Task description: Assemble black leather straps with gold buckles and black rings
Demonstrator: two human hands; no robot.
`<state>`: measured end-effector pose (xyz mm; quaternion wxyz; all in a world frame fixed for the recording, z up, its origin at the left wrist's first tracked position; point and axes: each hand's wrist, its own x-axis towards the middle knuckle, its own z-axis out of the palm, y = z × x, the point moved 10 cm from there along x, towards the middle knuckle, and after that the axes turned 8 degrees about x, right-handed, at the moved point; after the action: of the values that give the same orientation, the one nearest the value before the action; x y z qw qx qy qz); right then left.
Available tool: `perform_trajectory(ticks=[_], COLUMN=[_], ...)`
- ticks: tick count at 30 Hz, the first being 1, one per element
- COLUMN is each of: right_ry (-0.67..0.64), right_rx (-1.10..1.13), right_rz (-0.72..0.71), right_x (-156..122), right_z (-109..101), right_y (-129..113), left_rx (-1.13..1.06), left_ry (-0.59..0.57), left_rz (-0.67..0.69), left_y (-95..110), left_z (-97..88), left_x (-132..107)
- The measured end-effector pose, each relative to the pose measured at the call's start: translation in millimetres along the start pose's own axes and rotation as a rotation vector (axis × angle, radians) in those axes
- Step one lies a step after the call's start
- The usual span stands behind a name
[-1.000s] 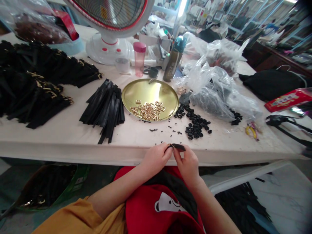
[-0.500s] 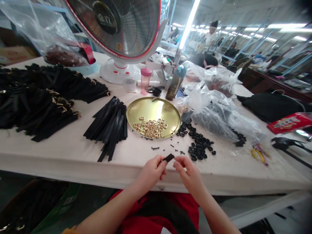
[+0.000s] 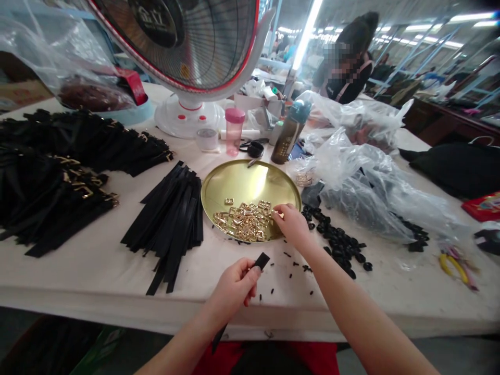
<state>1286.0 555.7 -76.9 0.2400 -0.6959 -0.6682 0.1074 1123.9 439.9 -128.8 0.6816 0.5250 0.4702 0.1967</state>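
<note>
A black strap (image 3: 262,260) is pinched in my left hand (image 3: 236,284), its flat end sticking out past the thumb and its tail hanging below the wrist. My right hand (image 3: 291,223) reaches over the right rim of a round gold tray (image 3: 222,179), thumb and finger closed on a small gold buckle (image 3: 276,212) at the edge of the heap. Many more gold buckles (image 3: 246,221) lie loose in the tray. To the left a fanned stack of black straps (image 3: 167,224) rests on the table. Small black pieces (image 3: 287,254) are scattered before the tray.
Black ring-like parts (image 3: 339,239) are heaped right of my right forearm, beside clear plastic bags (image 3: 351,182). Buckled straps (image 3: 70,182) pile up at far left. A fan heater (image 3: 191,114), pink cup (image 3: 234,133) and bottle (image 3: 289,133) stand behind. Yellow-handled pliers (image 3: 455,266) lie right.
My right hand has left the strap end and moved up to the buckles in the tray. The left hand keeps the strap, slightly lower and left. A person now shows larger in the background.
</note>
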Motion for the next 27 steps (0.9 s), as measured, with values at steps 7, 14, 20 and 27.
perform_trajectory(ticks=[7, 14, 20, 27], right_ry=[-0.201, -0.023, 0.102, 0.005], right_rx=[-0.112, -0.104, -0.195, -0.252], right_rz=[-0.086, -0.121, 0.146, 0.097], right_x=[-4.6, -35.8, -54.5, -52.2], right_z=[15.2, -23.2, -73.5, -62.9], right_y=[0.1, 2.9, 82.0, 85.6], left_rx=[-0.043, -0.026, -0.010, 0.041], left_ry=[-0.006, 0.002, 0.016, 0.050], left_rz=[-0.029, -0.030, 0.010, 0.050], left_y=[-10.3, -7.6, -5.1, -1.5], left_z=[-4.4, -5.6, -5.4, -2.2], left_x=[3.1, 3.1, -0.7, -6.9])
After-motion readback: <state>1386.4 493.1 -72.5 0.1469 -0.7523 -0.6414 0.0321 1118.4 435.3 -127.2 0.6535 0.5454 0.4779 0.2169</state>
